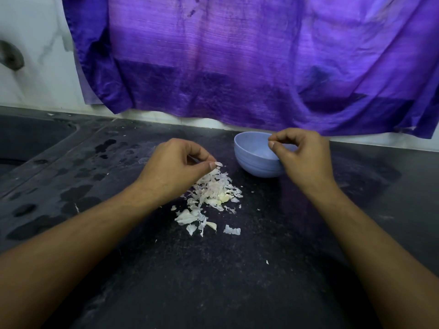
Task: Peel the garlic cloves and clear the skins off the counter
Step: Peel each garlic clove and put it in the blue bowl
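- Left hand (pixel 175 162), centre of frame: thumb and forefinger pressed together on a small flake of garlic skin (pixel 218 164), held just above the top of the heap.
- Skin heap (pixel 212 189) lies on the dark counter (pixel 237 269), centre of frame, between the two forearms. Loose scraps trail toward the bottom of the frame.
- One pale yellowish piece (pixel 224 198) at the right edge of the heap, possibly a clove; cannot tell for sure.
- Right hand (pixel 303 157), right of centre, sits over the rim of a pale blue bowl (pixel 256 170). Fingers curled, thumb and forefinger tips nearly meeting. Cannot tell whether anything is pinched between them.
- The bowl stands on the counter just right of the heap, near the back edge.
- Purple cloth (pixel 237 55) hangs across the upper frame.
- Wet patches (pixel 73 193) on the counter at left; sink basin (pixel 28 141) at the left edge.
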The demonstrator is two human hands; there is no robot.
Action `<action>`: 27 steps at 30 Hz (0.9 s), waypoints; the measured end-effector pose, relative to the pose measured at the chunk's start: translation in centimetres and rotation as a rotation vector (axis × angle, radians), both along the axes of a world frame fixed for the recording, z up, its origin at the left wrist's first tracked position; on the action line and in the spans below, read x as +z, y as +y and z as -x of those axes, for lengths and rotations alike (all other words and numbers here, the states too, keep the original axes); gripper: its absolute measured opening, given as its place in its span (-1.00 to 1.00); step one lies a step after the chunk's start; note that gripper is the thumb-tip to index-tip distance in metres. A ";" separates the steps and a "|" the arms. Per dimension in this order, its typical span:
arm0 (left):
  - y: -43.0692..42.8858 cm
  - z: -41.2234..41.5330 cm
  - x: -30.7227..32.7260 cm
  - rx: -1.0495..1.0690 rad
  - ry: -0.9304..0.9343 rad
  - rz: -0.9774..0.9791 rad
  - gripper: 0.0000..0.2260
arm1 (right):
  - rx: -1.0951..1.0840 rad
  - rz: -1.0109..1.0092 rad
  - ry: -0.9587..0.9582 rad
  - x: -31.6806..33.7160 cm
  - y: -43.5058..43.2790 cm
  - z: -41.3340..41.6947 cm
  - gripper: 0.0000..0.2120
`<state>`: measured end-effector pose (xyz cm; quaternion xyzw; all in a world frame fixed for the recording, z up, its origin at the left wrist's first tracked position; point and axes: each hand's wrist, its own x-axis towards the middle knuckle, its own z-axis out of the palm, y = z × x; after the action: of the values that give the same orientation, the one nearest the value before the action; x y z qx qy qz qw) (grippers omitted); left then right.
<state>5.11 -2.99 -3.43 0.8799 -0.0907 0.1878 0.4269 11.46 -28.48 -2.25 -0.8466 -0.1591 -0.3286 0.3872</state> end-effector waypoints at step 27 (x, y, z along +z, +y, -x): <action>0.3 -0.3 -0.1 0.060 -0.026 -0.017 -0.81 | 0.595 0.364 0.599 -1.3 4.0 3.0 -0.83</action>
<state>5.42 -2.69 -3.49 0.8834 -0.0714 0.2110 0.4123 8.46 -24.51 -3.56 -0.8760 -0.3314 0.0891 0.3388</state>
